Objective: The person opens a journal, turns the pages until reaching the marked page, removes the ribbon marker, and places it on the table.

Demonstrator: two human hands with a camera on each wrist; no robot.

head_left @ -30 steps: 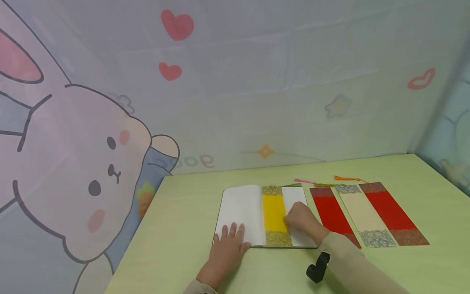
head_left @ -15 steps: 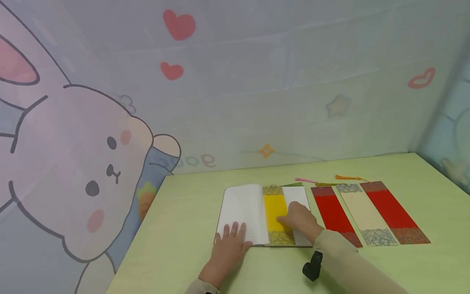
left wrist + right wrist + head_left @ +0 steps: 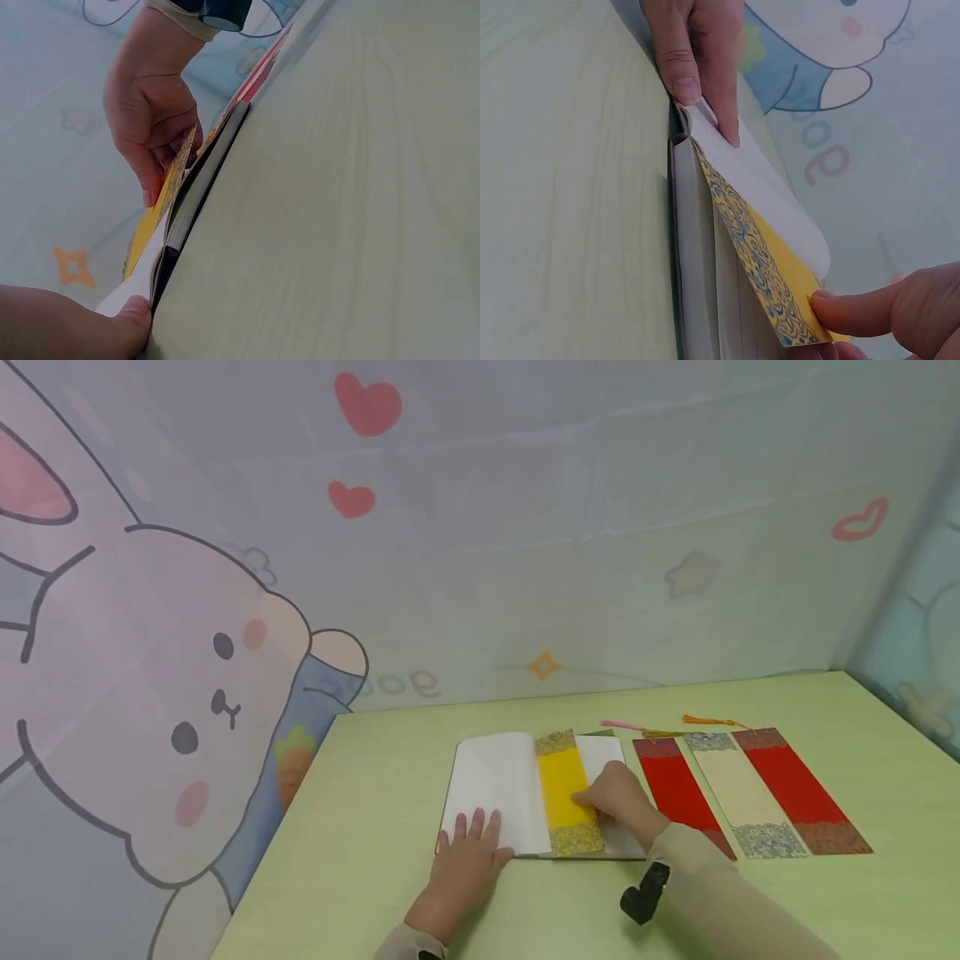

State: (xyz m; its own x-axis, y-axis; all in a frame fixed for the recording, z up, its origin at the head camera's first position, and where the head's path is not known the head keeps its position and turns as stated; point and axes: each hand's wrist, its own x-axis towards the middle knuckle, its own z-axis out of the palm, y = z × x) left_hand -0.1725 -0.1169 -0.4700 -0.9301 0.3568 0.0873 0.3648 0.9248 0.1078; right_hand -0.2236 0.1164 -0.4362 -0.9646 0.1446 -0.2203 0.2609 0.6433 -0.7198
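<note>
An open book with white pages lies on the table. On its right-hand page is a yellow bookmark with patterned ends, its right edge tilted up off the paper. My right hand pinches that raised edge, thumb on top and fingers beneath, as the right wrist view shows at the bookmark. My left hand rests with spread fingers on the lower part of the left-hand page, thumb at the book's near edge in the left wrist view.
Right of the book lie a red bookmark, a cream bookmark and another red bookmark. Pink and orange tassels stretch behind them. A printed cloth wall borders the pale green table.
My right hand's fingers have moved onto the yellow bookmark's right edge, which has risen from the page and slants. My left hand has stayed on the left-hand page.
</note>
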